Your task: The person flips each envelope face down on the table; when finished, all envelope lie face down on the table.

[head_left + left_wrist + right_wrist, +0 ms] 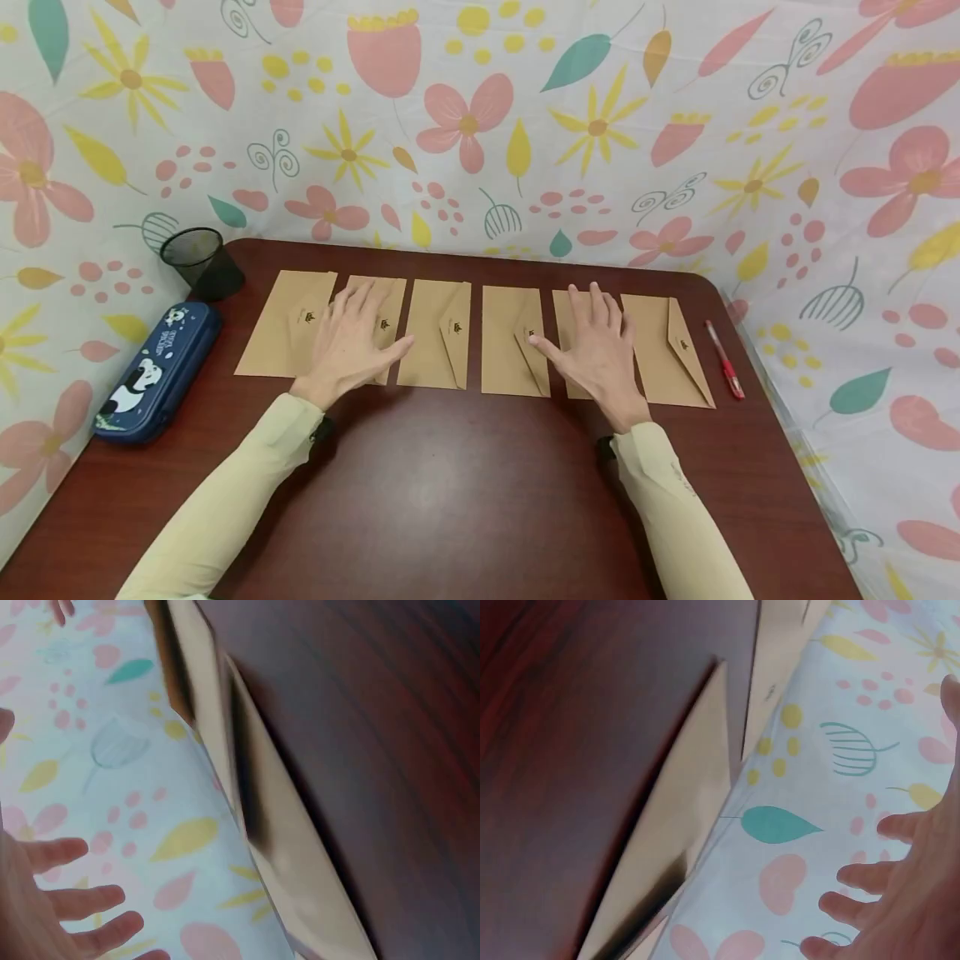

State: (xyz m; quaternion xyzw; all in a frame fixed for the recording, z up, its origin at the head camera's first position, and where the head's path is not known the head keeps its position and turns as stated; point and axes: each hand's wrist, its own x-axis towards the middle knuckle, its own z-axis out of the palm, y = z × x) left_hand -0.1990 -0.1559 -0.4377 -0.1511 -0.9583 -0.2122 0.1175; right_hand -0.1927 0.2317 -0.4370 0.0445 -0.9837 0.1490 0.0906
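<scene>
Several brown paper envelopes stand out in a row across the table in the head view, flaps to the right, each with a small dark crown print. My left hand (348, 337) is over the leftmost envelope (270, 325) and the second envelope (394, 304), fingers spread, holding nothing. Over the fifth envelope (562, 321), my right hand (600, 354) also spreads its fingers and grips nothing. Between the hands lie the third envelope (427, 333) and fourth envelope (501, 342). The rightmost envelope (652, 350) has a slightly lifted flap. Both wrist views show the fingers raised above the envelopes.
A blue panda pencil case (157, 371) lies at the left, with a black mesh pen cup (213, 267) behind it. To the right of the row is a red pen (725, 362). A flower-patterned cloth (465, 192) borders the brown table (442, 492) at the back and sides.
</scene>
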